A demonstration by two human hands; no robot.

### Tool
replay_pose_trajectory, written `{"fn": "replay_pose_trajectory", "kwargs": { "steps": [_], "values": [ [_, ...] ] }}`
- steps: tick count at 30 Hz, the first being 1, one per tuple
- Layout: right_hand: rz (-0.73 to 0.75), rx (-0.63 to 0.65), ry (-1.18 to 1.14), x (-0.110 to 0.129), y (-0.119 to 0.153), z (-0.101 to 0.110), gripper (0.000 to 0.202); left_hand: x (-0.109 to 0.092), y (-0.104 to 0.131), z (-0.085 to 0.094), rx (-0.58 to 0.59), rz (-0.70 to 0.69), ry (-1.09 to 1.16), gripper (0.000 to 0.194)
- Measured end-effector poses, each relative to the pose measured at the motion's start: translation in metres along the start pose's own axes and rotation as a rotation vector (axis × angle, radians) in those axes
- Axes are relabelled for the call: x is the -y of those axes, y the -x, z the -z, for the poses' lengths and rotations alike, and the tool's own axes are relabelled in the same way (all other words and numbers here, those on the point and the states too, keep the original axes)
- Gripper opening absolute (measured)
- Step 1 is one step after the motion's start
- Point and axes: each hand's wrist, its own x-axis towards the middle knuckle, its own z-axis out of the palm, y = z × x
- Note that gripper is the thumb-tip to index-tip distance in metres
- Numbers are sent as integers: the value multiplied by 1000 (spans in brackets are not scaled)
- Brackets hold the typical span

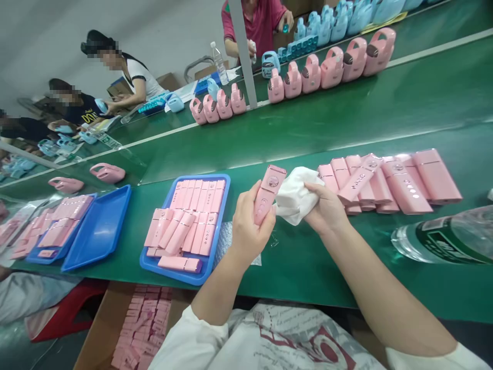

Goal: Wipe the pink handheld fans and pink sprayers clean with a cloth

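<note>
Upright in my left hand [250, 221] is a pink clipper-like device [265, 198], its comb-toothed end up and a round emblem facing me. My right hand [327, 208] grips a crumpled white cloth [296, 195] just to the right of the device. To the left, a blue tray [211, 259] holds several pink devices [181, 234], some stacked loosely. More pink devices [408, 190] lie in an overlapping row on the green table [300, 267], right of my right hand.
A clear bottle [450, 236] lies at the right. Another blue tray [100, 231] sits left, beside a loaded one. Pink handled cases [331, 69] line the raised belt. Several people work across it. A carton [102, 324] of pink pieces stands below the table.
</note>
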Motion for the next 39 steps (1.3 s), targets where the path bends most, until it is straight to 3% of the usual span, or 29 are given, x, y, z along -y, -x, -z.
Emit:
{"fn": "replay_pose_trajectory", "kwargs": {
  "steps": [6,15,17,21,24,27,34,37,39],
  "values": [
    [43,20,61,0,1,0,28,11,9,-3,27,-15,47,51],
    [-26,27,79,-7,3,0,19,13,14,-3,-9,-120,4,60],
    [-34,31,77,-8,2,2,20,12,14,-2,19,29,159,53],
    [-74,30,62,-9,1,4,23,10,10,0,247,570,873,38],
    [-66,25,58,-9,1,3,24,10,6,-1,371,772,1202,43],
    [-49,68,74,-9,2,4,23,9,4,-3,419,854,1337,53],
    [23,69,89,-6,4,3,15,5,0,-3,344,958,1365,57],
    [130,22,173,-6,8,3,16,7,1,-4,334,941,1312,45],
    [288,-2,336,-5,12,6,27,8,2,-4,323,923,1278,39]
  ]
}}
